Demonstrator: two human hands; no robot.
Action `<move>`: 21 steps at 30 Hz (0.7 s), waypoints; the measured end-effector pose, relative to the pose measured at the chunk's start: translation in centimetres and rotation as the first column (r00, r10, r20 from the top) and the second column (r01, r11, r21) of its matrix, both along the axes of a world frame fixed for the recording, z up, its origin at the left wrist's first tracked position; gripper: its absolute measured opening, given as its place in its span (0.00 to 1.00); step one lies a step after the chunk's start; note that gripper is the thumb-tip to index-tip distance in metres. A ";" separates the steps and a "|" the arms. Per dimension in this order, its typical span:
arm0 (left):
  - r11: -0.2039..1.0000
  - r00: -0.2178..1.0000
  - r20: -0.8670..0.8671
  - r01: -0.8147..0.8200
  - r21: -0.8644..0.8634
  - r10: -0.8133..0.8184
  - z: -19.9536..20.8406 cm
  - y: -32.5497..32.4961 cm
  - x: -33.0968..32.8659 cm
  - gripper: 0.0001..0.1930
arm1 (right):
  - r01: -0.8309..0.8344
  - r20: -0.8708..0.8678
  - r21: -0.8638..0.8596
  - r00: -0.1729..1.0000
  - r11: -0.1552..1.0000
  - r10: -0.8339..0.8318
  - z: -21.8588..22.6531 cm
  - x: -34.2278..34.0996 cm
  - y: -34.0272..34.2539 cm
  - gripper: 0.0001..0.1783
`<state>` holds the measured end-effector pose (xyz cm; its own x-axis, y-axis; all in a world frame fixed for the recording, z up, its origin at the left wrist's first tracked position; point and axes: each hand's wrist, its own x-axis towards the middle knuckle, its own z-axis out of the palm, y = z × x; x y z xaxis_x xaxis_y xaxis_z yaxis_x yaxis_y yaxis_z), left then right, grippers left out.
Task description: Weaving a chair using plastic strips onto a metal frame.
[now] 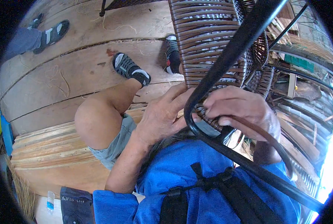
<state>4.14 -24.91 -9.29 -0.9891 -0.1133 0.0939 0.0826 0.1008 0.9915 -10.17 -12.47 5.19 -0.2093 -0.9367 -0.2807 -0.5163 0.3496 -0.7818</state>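
A brown woven rattan-look piece (207, 44), likely part of a chair, stands in front of me, its strands running across in rows. My left hand (161, 114) grips its lower edge, with some fingertips hidden behind the weave and the black tube. On the other side of that tube, my right hand (245, 110) has its fingers pinched at the woven corner. A brown flat strand (265, 135) runs from these fingers and loops down to the right. The bent black metal tube (219, 71) passes between my hands, close in front of me.
Wooden planks (76, 71) make the floor, with loose fibres on them. Another person's foot in a dark sandal (54, 35) is at the upper left. Stacked wood strips (50, 143) lie at the left. A plastic bottle (50, 201) and dark cloth (76, 205) sit lower left.
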 end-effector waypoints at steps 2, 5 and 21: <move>0.999 0.999 -0.047 0.016 0.028 -0.015 0.1 -0.1 -0.4 0.29 | 0.013 0.071 -0.043 0.997 0.999 -0.010 -0.6 0.4 -0.8 0.08; 0.990 0.999 -0.032 0.024 0.137 -0.020 0.4 -0.1 -0.7 0.28 | 0.359 0.493 0.118 0.788 0.926 -0.369 -0.4 1.2 -1.7 0.11; 0.887 0.979 0.066 0.147 0.438 -0.194 -0.1 0.0 -0.6 0.24 | 0.717 0.664 0.309 0.307 0.625 -0.682 -2.2 1.1 -4.8 0.19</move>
